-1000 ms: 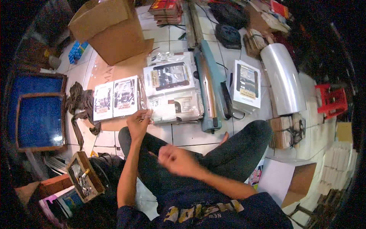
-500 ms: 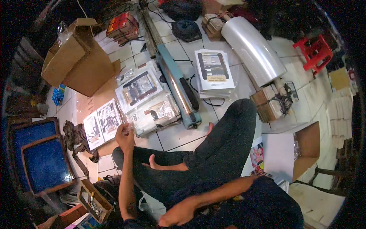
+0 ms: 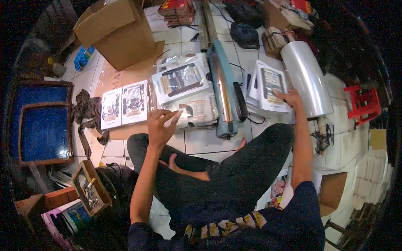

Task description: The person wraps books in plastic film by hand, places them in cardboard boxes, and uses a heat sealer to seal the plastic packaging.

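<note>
At the right, my right hand (image 3: 290, 99) grips the edge of the top printed card (image 3: 272, 79), its fingers lying over the front. Other white cards are fanned beneath it. My left hand (image 3: 160, 125) is raised near the plastic-wrapped packs (image 3: 197, 109), thumb and fingertips drawn together in a pinch; anything between them is too small to make out. Behind those packs lies another pack with a dark-framed picture (image 3: 180, 80). Two wrapped printed cards (image 3: 124, 104) lie side by side left of my left hand. The long blue-green bar sealer (image 3: 222, 88) stands between the packs and the card stack.
A cardboard box (image 3: 117, 37) stands at the far left on flat cardboard. Blue-meshed wooden frames (image 3: 46, 131) and a dark cloth (image 3: 86, 115) lie left. A large roll of clear film (image 3: 307, 79), a red stool (image 3: 362, 102) and an open box (image 3: 333, 192) are at the right.
My right hand has moved from my lap out to the card stack and taken hold of the top card. My left hand has shifted slightly toward the wrapped packs. The view has turned.
</note>
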{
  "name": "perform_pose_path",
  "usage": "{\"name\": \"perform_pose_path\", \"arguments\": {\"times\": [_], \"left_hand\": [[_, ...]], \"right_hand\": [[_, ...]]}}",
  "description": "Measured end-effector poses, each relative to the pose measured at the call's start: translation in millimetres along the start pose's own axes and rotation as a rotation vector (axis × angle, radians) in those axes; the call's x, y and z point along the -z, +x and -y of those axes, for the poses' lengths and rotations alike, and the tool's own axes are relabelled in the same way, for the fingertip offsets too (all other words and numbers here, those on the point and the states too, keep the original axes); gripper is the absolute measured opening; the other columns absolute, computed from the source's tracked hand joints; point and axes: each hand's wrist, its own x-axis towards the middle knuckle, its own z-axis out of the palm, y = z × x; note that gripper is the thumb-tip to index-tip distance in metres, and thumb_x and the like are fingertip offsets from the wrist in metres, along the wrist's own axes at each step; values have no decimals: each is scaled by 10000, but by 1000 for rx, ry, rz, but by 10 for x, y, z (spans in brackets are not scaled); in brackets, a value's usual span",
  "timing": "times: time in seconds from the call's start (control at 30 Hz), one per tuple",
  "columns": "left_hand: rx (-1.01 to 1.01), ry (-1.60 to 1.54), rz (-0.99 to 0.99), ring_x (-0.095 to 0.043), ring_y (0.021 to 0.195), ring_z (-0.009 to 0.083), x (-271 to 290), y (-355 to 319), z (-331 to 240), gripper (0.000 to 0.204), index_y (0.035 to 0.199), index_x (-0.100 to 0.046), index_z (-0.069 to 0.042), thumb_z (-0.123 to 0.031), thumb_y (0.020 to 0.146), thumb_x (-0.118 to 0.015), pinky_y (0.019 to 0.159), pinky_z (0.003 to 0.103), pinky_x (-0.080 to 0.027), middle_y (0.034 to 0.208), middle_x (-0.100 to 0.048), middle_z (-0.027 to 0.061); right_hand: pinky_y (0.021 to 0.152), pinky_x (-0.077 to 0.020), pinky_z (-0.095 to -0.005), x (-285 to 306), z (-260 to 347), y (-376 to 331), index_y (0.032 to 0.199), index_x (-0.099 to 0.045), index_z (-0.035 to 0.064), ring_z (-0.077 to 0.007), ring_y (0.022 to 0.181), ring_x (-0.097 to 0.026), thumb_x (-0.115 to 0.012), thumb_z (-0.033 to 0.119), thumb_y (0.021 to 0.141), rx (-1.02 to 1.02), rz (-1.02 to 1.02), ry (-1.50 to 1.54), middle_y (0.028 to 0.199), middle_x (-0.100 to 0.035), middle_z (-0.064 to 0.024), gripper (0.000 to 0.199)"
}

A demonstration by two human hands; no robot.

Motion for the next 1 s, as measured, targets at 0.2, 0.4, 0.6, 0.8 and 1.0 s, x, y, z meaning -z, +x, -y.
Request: {"name": "perform_pose_path", "arguments": {"times": [0.2,0.4,0.6,0.8,1.0], "left_hand": [[94,-18,40,-586,845,254,122,196,-148,327,1085,-731,-151,-196,765,-780,749,376,-468,931,-619,77],[79,-227,430,-581,866,256,-16,309,-25,168,969,-760,-128,-241,857,-706,765,364,-480,852,-587,99],[85,-295,407,-578,892,286,-11,393,4,193,842,-737,-60,-236,887,-674,801,398,-471,840,-600,105],[-3,43,307,-529,968,290,333,172,80,464,1196,-648,-93,-104,739,-730,859,382,-440,886,-580,137],[519,-204,184,-621,720,249,460,-400,27,362,1000,-595,-18,56,664,-709,736,304,-528,758,-583,105]], "right_hand": [[798,-516,-320,148,359,-1089,1156,-584,-38,-207,903,-643,-810,329,739,285,-221,430,1033,-662,-169,599],[866,-547,-378,-37,243,-2743,1239,-482,-106,-264,977,-640,-730,40,664,158,-178,1065,1108,-610,-190,643],[1005,-455,-378,-1444,1252,-3360,1275,-531,-15,-240,1128,-596,-842,46,677,172,736,1094,1230,-620,-140,676],[914,-525,-387,-2246,1302,-2880,1266,-519,-31,-254,1060,-634,-776,39,734,-44,736,1330,1194,-631,-147,594],[897,-529,-354,-2299,1429,-2757,1270,-520,-16,-228,1044,-629,-775,69,769,-83,549,1392,1203,-620,-120,568]]}}
